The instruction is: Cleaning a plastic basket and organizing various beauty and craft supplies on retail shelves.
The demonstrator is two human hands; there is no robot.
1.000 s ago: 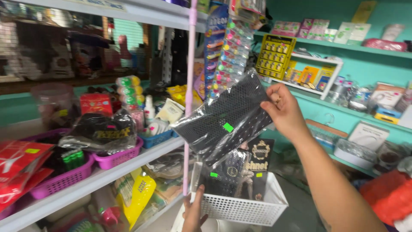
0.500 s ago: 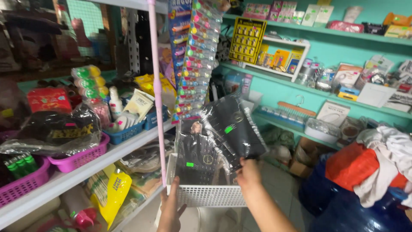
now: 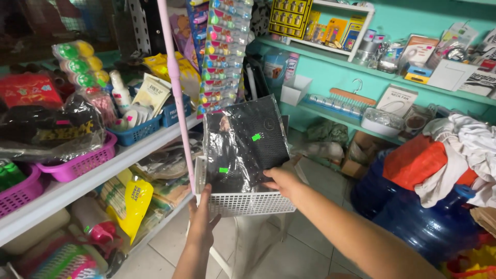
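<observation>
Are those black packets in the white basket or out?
In: the black packets stand upright in the white basket, steadied by the right hand.
</observation>
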